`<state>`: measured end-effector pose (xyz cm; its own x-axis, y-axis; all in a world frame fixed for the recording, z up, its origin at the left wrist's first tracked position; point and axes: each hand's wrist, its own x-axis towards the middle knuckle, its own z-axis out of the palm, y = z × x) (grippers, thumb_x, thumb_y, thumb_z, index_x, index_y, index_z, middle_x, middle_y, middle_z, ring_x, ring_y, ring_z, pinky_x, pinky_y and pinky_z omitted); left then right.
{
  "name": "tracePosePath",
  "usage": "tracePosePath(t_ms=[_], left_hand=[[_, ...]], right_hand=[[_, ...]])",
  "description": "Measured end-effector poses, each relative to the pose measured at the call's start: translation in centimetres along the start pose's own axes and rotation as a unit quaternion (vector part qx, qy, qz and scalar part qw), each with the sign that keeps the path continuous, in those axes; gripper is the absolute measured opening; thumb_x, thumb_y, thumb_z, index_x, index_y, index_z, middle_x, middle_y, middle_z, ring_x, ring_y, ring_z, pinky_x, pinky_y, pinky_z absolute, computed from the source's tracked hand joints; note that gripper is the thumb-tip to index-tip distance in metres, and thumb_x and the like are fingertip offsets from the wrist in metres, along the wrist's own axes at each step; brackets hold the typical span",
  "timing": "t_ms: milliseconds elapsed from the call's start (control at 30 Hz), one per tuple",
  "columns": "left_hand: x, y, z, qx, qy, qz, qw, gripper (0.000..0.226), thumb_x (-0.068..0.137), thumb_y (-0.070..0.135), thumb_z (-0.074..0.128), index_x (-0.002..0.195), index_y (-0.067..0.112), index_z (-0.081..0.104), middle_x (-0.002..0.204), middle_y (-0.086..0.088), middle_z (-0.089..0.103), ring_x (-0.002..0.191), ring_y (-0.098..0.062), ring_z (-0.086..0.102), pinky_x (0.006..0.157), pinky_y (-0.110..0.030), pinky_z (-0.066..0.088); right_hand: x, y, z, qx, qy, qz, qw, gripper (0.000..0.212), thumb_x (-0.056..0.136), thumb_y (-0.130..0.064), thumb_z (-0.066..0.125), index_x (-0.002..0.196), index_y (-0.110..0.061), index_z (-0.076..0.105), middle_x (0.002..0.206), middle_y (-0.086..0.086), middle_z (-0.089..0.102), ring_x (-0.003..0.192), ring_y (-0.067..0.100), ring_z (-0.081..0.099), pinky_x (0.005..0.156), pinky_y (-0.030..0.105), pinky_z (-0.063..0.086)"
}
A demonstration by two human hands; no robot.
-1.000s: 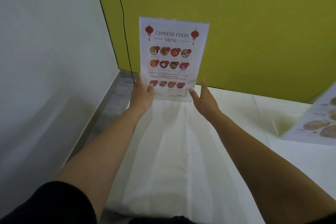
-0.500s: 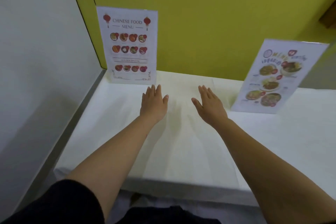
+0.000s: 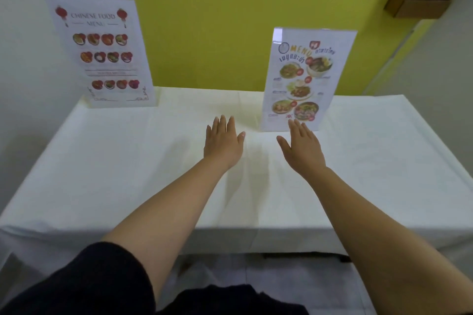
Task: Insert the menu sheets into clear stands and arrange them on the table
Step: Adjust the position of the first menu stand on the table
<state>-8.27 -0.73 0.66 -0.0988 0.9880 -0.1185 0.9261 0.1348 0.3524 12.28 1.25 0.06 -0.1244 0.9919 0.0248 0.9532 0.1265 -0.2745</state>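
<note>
I see the counter (image 3: 102,174) under a white cloth, set against a yellow wall (image 3: 230,20). The Chinese food menu stand (image 3: 101,52) stands upright at the far left corner, well apart from both hands. The second menu stand (image 3: 305,79) stands upright at the far right of centre. My left hand (image 3: 222,143) hovers flat with the grip open and empty. My right hand (image 3: 303,147) is also spread and holds nothing, its fingertips (image 3: 294,124) just in front of the second stand's base.
</note>
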Motion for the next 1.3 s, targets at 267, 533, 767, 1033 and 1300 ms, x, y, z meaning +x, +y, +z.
tracePosePath(t_ms=[267, 533, 767, 1033, 1300], left_hand=[[3.1, 5.0, 1.0, -0.026, -0.018, 0.015, 0.999, 0.067, 0.105, 0.041, 0.028, 0.159, 0.01, 0.004, 0.167, -0.012, 0.004, 0.154, -0.027, -0.001, 0.124, -0.044, 0.002], [4.9, 6.0, 1.7, -0.146, -0.013, -0.007, 0.989, 0.075, 0.103, 0.039, 0.038, 0.159, 0.011, -0.004, 0.165, -0.011, 0.015, 0.151, -0.031, 0.017, 0.122, -0.045, 0.016], [10.7, 9.7, 1.8, -0.259, -0.019, -0.037, 0.965, 0.075, 0.103, 0.038, 0.04, 0.159, 0.022, -0.007, 0.161, -0.005, 0.028, 0.138, -0.03, 0.044, 0.105, -0.046, 0.043], [11.2, 11.5, 3.4, -0.358, 0.049, -0.074, 0.93, 0.072, 0.1, 0.038, 0.046, 0.157, 0.023, 0.005, 0.145, -0.002, 0.05, 0.123, -0.026, 0.057, 0.084, -0.034, 0.047], [12.4, 19.3, 4.9, -0.404, 0.093, -0.089, 0.906, 0.069, 0.098, 0.042, 0.047, 0.155, 0.023, 0.014, 0.145, -0.002, 0.05, 0.126, -0.025, 0.054, 0.097, -0.042, 0.049]], right_hand=[[2.3, 5.3, -0.7, 0.042, 0.035, 0.052, 0.997, 0.069, 0.101, -0.045, 0.041, 0.156, -0.008, 0.021, 0.163, 0.013, 0.023, 0.151, 0.033, 0.021, 0.122, 0.044, 0.019], [4.5, 6.0, -1.7, 0.163, 0.059, 0.104, 0.979, 0.072, 0.096, -0.043, 0.05, 0.154, -0.012, 0.021, 0.16, 0.008, 0.031, 0.145, 0.029, 0.034, 0.112, 0.047, 0.036], [11.6, 8.8, -3.1, 0.222, 0.045, 0.141, 0.964, 0.08, 0.093, -0.039, 0.054, 0.157, -0.014, 0.012, 0.16, 0.004, 0.031, 0.144, 0.025, 0.035, 0.109, 0.046, 0.038], [12.7, 10.1, -2.9, 0.367, 0.081, 0.13, 0.918, 0.07, 0.081, -0.03, 0.061, 0.146, -0.025, 0.035, 0.14, -0.003, 0.049, 0.129, 0.021, 0.049, 0.096, 0.04, 0.047], [14.1, 16.8, -6.7, 0.402, 0.089, 0.105, 0.905, 0.059, 0.085, -0.031, 0.062, 0.141, -0.028, 0.042, 0.118, -0.016, 0.053, 0.113, 0.012, 0.056, 0.09, 0.035, 0.048]])
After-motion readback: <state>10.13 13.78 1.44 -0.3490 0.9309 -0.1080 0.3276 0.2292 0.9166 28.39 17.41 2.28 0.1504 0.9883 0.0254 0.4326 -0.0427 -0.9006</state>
